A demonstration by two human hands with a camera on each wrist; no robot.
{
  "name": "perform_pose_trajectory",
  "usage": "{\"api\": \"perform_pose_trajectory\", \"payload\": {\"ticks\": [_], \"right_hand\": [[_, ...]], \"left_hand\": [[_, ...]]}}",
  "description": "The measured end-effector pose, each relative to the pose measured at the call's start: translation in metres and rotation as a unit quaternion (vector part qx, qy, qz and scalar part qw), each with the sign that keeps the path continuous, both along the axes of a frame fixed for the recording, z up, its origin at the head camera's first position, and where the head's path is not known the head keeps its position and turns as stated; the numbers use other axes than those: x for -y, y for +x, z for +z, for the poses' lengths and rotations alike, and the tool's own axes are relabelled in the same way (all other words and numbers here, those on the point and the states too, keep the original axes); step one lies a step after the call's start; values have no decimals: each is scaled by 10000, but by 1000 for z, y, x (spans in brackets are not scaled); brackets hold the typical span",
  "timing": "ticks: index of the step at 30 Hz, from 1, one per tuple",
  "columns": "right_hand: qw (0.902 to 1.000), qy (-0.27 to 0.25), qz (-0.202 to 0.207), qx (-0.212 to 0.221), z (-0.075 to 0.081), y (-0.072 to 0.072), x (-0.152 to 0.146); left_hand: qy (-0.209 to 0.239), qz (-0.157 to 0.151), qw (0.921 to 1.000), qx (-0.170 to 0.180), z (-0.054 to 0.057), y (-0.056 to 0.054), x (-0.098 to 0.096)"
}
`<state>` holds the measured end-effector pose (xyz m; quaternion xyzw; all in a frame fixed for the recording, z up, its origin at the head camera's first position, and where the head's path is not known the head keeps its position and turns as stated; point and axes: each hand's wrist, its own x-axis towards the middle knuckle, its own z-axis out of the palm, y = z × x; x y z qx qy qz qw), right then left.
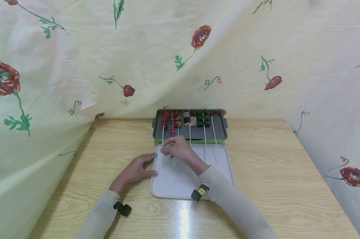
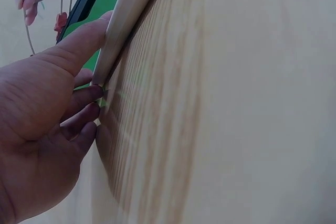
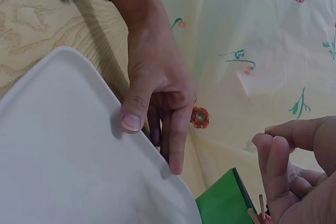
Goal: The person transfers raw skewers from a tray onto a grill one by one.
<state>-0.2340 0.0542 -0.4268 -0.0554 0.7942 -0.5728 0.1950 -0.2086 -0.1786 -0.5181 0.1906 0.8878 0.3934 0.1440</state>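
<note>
My right hand (image 1: 177, 147) reaches over the white tray (image 1: 174, 182) and pinches the bare stick end of the leftmost skewer (image 1: 165, 118), which has red pieces threaded on it. That skewer's food end lies on the dark grill plate (image 1: 182, 132) behind the tray. At the tray's left edge, my left hand (image 1: 135, 170) holds the rim; in the right wrist view its thumb (image 3: 132, 121) lies on top and other fingers reach past the edge. The left wrist view shows fingertips against the tray's side. Beside the pinched skewer lies a narrow skewer of small red pieces (image 1: 172, 123).
Further right on the grill lie a brown-piece skewer (image 1: 178, 120), a pale and dark chunk skewer (image 1: 189, 119), a dark green skewer (image 1: 202, 118) and a dark red skewer (image 1: 215, 113). Several sticks overhang the tray. Flowered cloth (image 1: 156, 59) hangs behind the wooden table (image 1: 266, 159).
</note>
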Motion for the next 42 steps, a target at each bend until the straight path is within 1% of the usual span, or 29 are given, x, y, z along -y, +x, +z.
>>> {"api": "perform_pose_trajectory", "payload": {"ticks": [11, 19, 22, 27, 34, 38, 42], "right_hand": [[9999, 95, 113, -29, -5, -9, 3], [9998, 126, 81, 136, -6, -13, 2], [9996, 231, 71, 114, -7, -14, 1], [9987, 514, 8, 55, -5, -14, 1], [9970, 753, 10, 168, -5, -13, -1], [9965, 820, 71, 170, -6, -13, -3], [9958, 889, 206, 43, -4, -9, -5]], "left_hand": [[-34, 5, 10000, 31, 2, 0, -1], [-76, 60, 9999, 46, 2, 1, -2], [-89, 70, 9999, 45, 2, 1, -2], [-73, 76, 9999, 38, 2, 1, -3], [-56, 92, 9999, 50, 3, 1, -3], [-28, 60, 10000, 41, 3, 1, -2], [-3, 21, 10000, 31, 3, 0, -2]]}}
